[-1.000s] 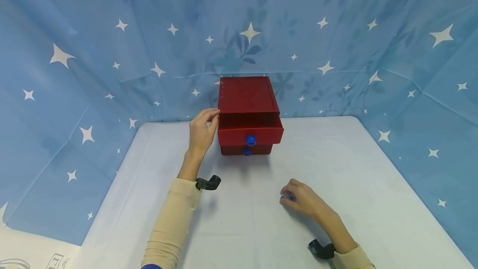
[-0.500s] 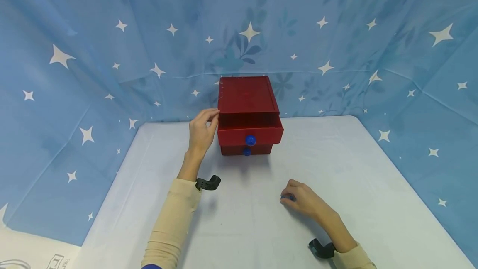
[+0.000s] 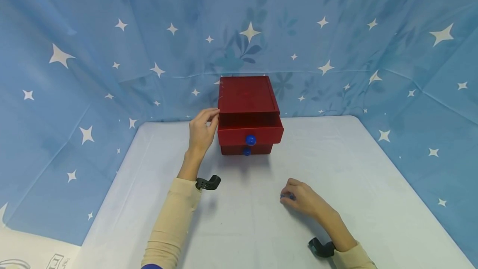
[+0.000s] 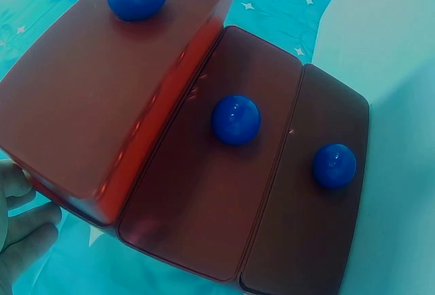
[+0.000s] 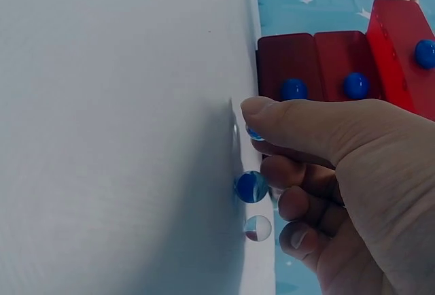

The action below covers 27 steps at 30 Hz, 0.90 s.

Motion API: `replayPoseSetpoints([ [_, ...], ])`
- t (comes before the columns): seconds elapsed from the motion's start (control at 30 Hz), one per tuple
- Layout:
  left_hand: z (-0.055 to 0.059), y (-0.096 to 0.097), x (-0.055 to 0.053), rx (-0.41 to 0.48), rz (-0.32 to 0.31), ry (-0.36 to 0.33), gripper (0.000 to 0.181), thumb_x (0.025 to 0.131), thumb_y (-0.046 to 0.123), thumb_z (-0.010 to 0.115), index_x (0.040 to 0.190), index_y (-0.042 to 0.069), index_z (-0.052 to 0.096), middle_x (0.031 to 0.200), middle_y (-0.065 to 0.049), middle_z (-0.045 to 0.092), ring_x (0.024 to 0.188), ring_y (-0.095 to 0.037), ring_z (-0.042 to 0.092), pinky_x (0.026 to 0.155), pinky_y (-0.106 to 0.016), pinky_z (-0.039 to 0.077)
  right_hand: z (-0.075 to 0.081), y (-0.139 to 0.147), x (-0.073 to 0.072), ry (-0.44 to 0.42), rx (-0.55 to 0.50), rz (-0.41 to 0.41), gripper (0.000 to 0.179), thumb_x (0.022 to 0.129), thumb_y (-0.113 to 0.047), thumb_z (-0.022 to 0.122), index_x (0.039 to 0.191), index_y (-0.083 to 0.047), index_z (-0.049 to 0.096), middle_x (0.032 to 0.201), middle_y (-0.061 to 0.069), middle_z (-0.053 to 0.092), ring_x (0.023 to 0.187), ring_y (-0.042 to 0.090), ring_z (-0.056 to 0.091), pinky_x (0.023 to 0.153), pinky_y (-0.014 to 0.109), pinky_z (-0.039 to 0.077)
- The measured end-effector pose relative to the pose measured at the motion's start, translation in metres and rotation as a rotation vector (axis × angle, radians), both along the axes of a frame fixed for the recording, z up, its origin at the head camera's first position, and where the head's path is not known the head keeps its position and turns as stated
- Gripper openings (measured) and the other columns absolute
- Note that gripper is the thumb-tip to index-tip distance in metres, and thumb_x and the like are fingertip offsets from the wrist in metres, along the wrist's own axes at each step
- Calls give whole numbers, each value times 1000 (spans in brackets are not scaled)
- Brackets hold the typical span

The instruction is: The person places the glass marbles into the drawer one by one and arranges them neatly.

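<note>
A dark red box of three drawers (image 3: 246, 94) with round blue knobs stands at the back of the table, its top drawer (image 3: 239, 137) pulled out. My left hand (image 3: 201, 134) touches the box's left side near the upper front corner. In the left wrist view its fingers (image 4: 30, 234) lie relaxed beside the pulled-out drawer. Low over the cloth, my right hand (image 3: 304, 199) pinches a small glass marble (image 5: 253, 134) between thumb and forefinger, mostly hidden by the thumb. Just beside the fingertips lie a blue marble (image 5: 251, 187) and a clear marble (image 5: 257, 228).
White cloth covers the table (image 3: 239, 211). A blue curtain with white stars (image 3: 168, 53) hangs close behind the box and along both sides. Each wrist wears a black band, the left one (image 3: 208, 182) and the right one (image 3: 321, 249).
The right hand's fingertips have shifted very slightly around the marbles. My left hand, the box and its pulled-out drawer stay as they were.
</note>
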<state>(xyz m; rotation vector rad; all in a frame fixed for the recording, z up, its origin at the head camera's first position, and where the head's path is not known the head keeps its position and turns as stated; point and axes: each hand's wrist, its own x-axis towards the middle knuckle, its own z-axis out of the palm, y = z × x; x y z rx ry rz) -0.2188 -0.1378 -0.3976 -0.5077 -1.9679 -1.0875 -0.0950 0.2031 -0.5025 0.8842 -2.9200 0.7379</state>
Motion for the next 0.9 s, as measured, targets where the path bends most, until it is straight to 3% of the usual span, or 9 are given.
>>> replayPoseSetpoints([
  [0.47, 1, 1, 2, -10, 5, -11, 19, 94, 3, 66, 110, -1, 75, 110, -14, 75, 87, -27, 73, 80, -38, 63, 7, 0, -1, 75, -8, -12, 13, 82, -13, 81, 93, -10, 76, 86, -9, 61, 77, 1, 58, 74, 23, 59],
  [0.73, 1, 0, 3, -22, 13, -41, 20, 96, 5, 64, 112, 1, 75, 112, -14, 74, 89, -25, 73, 82, -37, 63, 11, 2, -4, 190, -72, 14, 12, 79, -9, 81, 89, -10, 74, 85, -6, 60, 75, 5, 57, 67, 22, 55],
  [0.9, 1, 0, 2, -2, 1, -16, 19, 94, 3, 65, 110, 0, 75, 110, -14, 75, 87, -26, 73, 80, -37, 63, 18, 2, -3, 164, -68, -20, 12, 81, -12, 81, 91, -11, 74, 87, -7, 60, 77, 6, 57, 67, 21, 55],
])
